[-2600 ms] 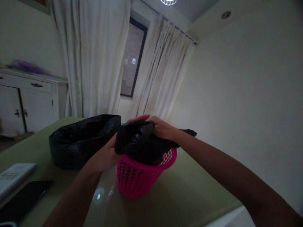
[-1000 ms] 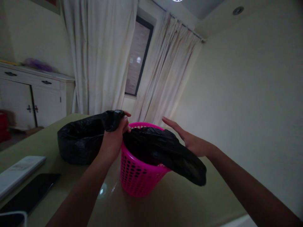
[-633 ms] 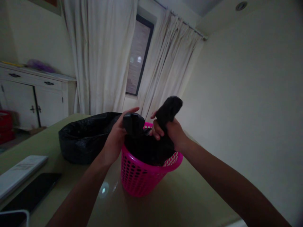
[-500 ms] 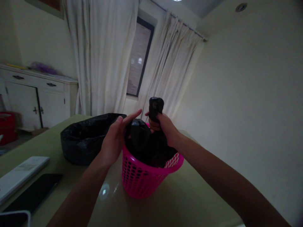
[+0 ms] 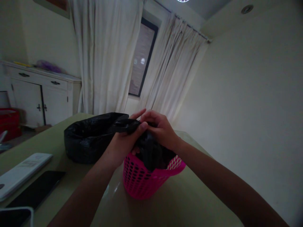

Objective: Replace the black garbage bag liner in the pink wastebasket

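Note:
A black plastic bag (image 5: 151,153) lies bunched in the pink perforated basket (image 5: 143,181), partly folded over its near rim. My left hand (image 5: 123,143), at the basket's left side, pinches a twisted part of the bag under its thumb. Its other fingers are partly hidden behind the plastic. My right hand (image 5: 163,129) is closed over the bunched plastic above the basket, its fingertips close to my left thumb. Just left of the basket stands a second black plastic bag (image 5: 82,148), wide and open at the top.
The basket stands on a pale green, glossy table (image 5: 189,198). Towards the left edge lie a white flat box (image 5: 26,173) and a dark phone-like slab (image 5: 38,189). Behind are a white cabinet (image 5: 28,97) and curtains (image 5: 106,56).
My right hand has lowered the upright bunch of black plastic and come close to my left hand. My left hand, stretched out before, now pinches the plastic.

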Tool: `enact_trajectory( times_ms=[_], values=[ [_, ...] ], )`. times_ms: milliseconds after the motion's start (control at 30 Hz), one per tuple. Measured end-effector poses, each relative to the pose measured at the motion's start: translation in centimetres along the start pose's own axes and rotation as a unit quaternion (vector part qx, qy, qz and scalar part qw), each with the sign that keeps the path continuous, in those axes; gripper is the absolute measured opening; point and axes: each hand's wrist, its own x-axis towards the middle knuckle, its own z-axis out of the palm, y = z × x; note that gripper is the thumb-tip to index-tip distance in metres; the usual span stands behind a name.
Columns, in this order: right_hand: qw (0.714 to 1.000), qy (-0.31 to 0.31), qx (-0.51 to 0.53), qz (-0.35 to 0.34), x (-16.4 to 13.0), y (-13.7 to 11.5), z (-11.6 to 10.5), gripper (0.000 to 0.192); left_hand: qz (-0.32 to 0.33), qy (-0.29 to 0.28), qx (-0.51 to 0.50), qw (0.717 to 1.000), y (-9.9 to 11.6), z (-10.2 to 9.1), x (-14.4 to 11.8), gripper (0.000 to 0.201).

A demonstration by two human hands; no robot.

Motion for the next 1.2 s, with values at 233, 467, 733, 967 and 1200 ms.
enact_trajectory(
  times_ms=[233,467,733,967,1200],
  values=[
    [0.980,-0.172,-0.096,-0.016,-2.2,-1.4,-0.8,0.081,0.022,0.040,0.021,0.999,0.5,-0.2,0.0,0.069],
    [0.998,-0.001,-0.009,0.056,-1.4,-0.4,1.1,0.034,0.083,0.015,0.170,0.982,-0.8,0.6,-0.6,0.052],
    [0.994,0.035,-0.068,0.078,-0.2,0.9,-0.3,0.030,0.289,0.078,0.477,0.826,-0.7,0.2,-1.5,0.047],
    [0.974,-0.145,-0.157,0.075,-0.8,-1.9,-2.1,0.040,0.359,0.024,0.442,0.822,-0.3,-0.9,-0.8,0.033],
    [0.969,-0.186,-0.114,0.118,-2.7,-2.5,-1.6,0.044,0.243,0.023,0.363,0.899,-0.1,-1.1,0.5,0.030]
  ],
)
